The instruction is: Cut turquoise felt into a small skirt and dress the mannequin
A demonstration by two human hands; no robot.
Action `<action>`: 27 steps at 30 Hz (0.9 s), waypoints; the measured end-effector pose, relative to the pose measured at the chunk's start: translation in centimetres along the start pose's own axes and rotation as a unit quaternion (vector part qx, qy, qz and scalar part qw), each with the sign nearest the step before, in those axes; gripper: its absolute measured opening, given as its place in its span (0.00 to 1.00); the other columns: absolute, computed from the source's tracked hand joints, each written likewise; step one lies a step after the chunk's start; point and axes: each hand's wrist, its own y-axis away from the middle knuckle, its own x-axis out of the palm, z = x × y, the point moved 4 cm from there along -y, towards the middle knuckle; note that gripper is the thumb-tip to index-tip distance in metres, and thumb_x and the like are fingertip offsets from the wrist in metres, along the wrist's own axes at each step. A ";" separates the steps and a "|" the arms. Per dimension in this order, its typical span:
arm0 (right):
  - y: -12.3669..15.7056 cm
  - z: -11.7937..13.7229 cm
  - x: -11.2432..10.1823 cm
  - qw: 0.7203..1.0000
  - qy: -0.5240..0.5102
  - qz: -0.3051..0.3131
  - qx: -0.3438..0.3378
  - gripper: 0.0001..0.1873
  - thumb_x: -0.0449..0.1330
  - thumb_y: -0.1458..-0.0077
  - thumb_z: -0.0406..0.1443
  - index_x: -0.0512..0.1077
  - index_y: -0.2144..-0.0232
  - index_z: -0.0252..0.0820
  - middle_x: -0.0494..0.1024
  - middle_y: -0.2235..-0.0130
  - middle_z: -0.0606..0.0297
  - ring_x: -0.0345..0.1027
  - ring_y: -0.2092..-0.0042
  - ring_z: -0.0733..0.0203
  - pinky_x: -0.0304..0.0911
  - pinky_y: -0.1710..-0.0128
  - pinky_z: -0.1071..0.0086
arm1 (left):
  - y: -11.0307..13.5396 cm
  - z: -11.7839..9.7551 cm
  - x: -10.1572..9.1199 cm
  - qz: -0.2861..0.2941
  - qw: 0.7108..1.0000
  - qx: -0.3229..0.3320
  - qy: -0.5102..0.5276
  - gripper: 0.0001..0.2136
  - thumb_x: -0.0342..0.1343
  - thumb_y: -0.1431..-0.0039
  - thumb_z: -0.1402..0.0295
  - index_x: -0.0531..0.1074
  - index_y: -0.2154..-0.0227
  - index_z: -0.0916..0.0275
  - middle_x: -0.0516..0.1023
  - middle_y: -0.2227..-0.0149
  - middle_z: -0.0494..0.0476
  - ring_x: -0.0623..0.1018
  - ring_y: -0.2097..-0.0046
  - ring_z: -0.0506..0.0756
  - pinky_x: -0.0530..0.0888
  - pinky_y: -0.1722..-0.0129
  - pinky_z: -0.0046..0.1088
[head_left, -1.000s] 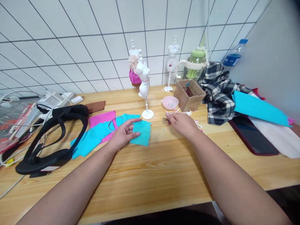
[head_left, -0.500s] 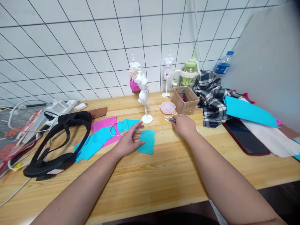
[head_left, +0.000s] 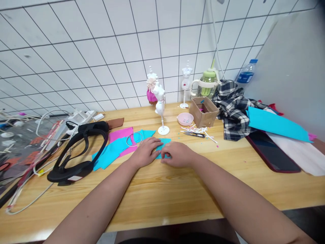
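A small blue piece of thin cloth or paper (head_left: 166, 140) lies on the table in front of me, partly covered by both hands. My left hand (head_left: 144, 153) rests flat at its left side, fingers stretched over it. My right hand (head_left: 177, 154) is curled over its right part, with thumb and forefinger closing on it; the exact grip is partly hidden. Just behind stands a white mini dress form (head_left: 159, 101) on a round base. Black-handled thread snips (head_left: 195, 134) lie on the table, beyond my right hand and touching neither hand.
White cotton-swab-like sticks (head_left: 194, 129), a pink dish (head_left: 185, 119) and a cardboard box (head_left: 205, 113) stand behind right. Blue strips (head_left: 111, 152), a hoop (head_left: 134, 139) and a black headset (head_left: 76, 152) lie left. A phone (head_left: 273, 152) and plaid cloth (head_left: 232, 112) are right.
My right hand has let go of the snips, leaving them by the sticks, and moved left onto the blue piece. My left hand has slid further over it. The view has shifted slightly.
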 end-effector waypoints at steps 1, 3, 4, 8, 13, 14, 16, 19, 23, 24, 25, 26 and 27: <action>0.0 0.0 0.2 1.000 0.005 0.013 0.001 0.11 0.63 0.46 0.43 0.76 0.63 0.43 0.78 0.62 0.63 0.68 0.59 0.59 0.56 0.61 0.69 | 0.0 0.2 -0.1 -0.018 1.000 -0.009 -0.007 0.17 0.52 0.36 0.62 0.71 0.46 0.59 0.73 0.45 0.63 0.69 0.42 0.62 0.64 0.42 0.47; 0.2 -0.4 0.1 0.999 0.024 0.025 0.010 0.13 0.65 0.47 0.43 0.76 0.61 0.43 0.77 0.59 0.61 0.68 0.55 0.57 0.57 0.59 0.68 | 0.1 0.3 -0.5 -0.058 0.998 -0.010 -0.017 0.16 0.53 0.36 0.62 0.72 0.47 0.59 0.74 0.45 0.63 0.69 0.43 0.62 0.64 0.42 0.47; 0.3 -0.8 -0.1 0.999 0.036 0.024 0.017 0.13 0.65 0.46 0.42 0.76 0.60 0.42 0.77 0.59 0.61 0.67 0.54 0.56 0.57 0.57 0.67 | 0.2 0.1 -0.9 -0.074 0.997 -0.003 -0.018 0.15 0.53 0.36 0.63 0.74 0.49 0.59 0.75 0.47 0.62 0.70 0.45 0.61 0.64 0.44 0.46; 0.6 -2.0 -1.0 0.998 0.066 0.006 0.022 0.11 0.64 0.46 0.39 0.77 0.60 0.43 0.76 0.58 0.60 0.66 0.53 0.55 0.56 0.55 0.66 | 0.4 -1.3 -1.3 -0.044 0.998 0.037 -0.013 0.09 0.56 0.38 0.60 0.79 0.64 0.57 0.80 0.59 0.57 0.74 0.55 0.58 0.66 0.52 0.39; 0.4 -1.8 -1.2 0.998 0.054 -0.017 0.007 0.06 0.61 0.43 0.35 0.76 0.63 0.41 0.76 0.60 0.61 0.68 0.57 0.59 0.56 0.58 0.68 | 0.2 -2.5 -0.7 0.006 0.999 0.034 -0.029 0.08 0.57 0.40 0.60 0.78 0.65 0.58 0.80 0.62 0.56 0.73 0.57 0.58 0.65 0.57 0.37; 0.3 -1.7 -1.2 0.998 0.056 -0.020 0.011 0.06 0.60 0.43 0.34 0.76 0.63 0.41 0.77 0.60 0.61 0.68 0.57 0.59 0.56 0.58 0.69 | 0.2 -2.5 -0.6 0.007 0.999 0.033 -0.031 0.08 0.57 0.39 0.61 0.78 0.64 0.57 0.80 0.62 0.56 0.73 0.57 0.58 0.65 0.57 0.37; 0.2 -1.6 -0.9 0.998 0.062 -0.018 0.022 0.08 0.59 0.42 0.34 0.76 0.60 0.42 0.78 0.59 0.61 0.69 0.56 0.58 0.56 0.59 0.68 | 0.2 -2.3 -0.4 0.005 0.999 0.031 -0.034 0.07 0.56 0.39 0.63 0.78 0.63 0.57 0.81 0.61 0.55 0.74 0.57 0.58 0.64 0.57 0.38; 0.0 -1.6 -0.6 0.997 0.072 0.000 0.041 0.08 0.58 0.40 0.36 0.76 0.61 0.43 0.79 0.60 0.61 0.70 0.57 0.58 0.56 0.60 0.69 | 0.2 -1.8 -0.4 0.007 0.999 0.023 -0.044 0.08 0.56 0.39 0.63 0.79 0.64 0.57 0.81 0.61 0.55 0.74 0.56 0.59 0.64 0.57 0.39; 0.0 -1.6 -0.4 0.995 0.087 0.010 0.053 0.11 0.55 0.39 0.36 0.78 0.62 0.44 0.80 0.60 0.62 0.71 0.58 0.58 0.56 0.61 0.69 | 0.2 -2.2 -0.4 0.026 0.997 0.013 -0.071 0.09 0.54 0.37 0.65 0.79 0.66 0.58 0.81 0.63 0.55 0.74 0.57 0.59 0.64 0.58 0.39; 0.0 -1.6 -0.4 0.994 0.089 0.010 0.055 0.11 0.54 0.39 0.35 0.78 0.62 0.44 0.80 0.60 0.62 0.71 0.58 0.58 0.56 0.62 0.69 | 0.1 -2.4 -0.5 0.029 0.996 0.012 -0.078 0.09 0.53 0.37 0.65 0.78 0.66 0.58 0.81 0.63 0.55 0.74 0.57 0.59 0.64 0.58 0.39; 0.0 -1.7 -0.4 0.994 0.090 0.011 0.059 0.11 0.54 0.39 0.35 0.78 0.62 0.45 0.80 0.60 0.62 0.71 0.58 0.58 0.56 0.62 0.69 | 0.1 -2.6 -0.5 0.031 0.996 0.011 -0.084 0.10 0.52 0.37 0.65 0.78 0.66 0.58 0.81 0.63 0.56 0.74 0.57 0.59 0.64 0.58 0.39; 0.0 -1.7 -0.4 0.994 0.090 0.011 0.065 0.11 0.54 0.39 0.36 0.77 0.61 0.45 0.80 0.59 0.62 0.71 0.58 0.58 0.56 0.63 0.69 | 0.0 -2.8 -0.6 0.032 0.996 0.010 -0.088 0.10 0.52 0.36 0.65 0.78 0.67 0.59 0.81 0.64 0.56 0.74 0.57 0.60 0.64 0.58 0.39; 0.0 -1.8 -0.4 0.993 0.089 0.013 0.073 0.11 0.55 0.39 0.36 0.77 0.61 0.45 0.80 0.59 0.62 0.71 0.58 0.58 0.56 0.63 0.69 | 0.0 -2.9 -0.6 0.034 0.995 0.010 -0.089 0.11 0.51 0.36 0.66 0.78 0.67 0.59 0.81 0.64 0.56 0.75 0.57 0.60 0.65 0.58 0.40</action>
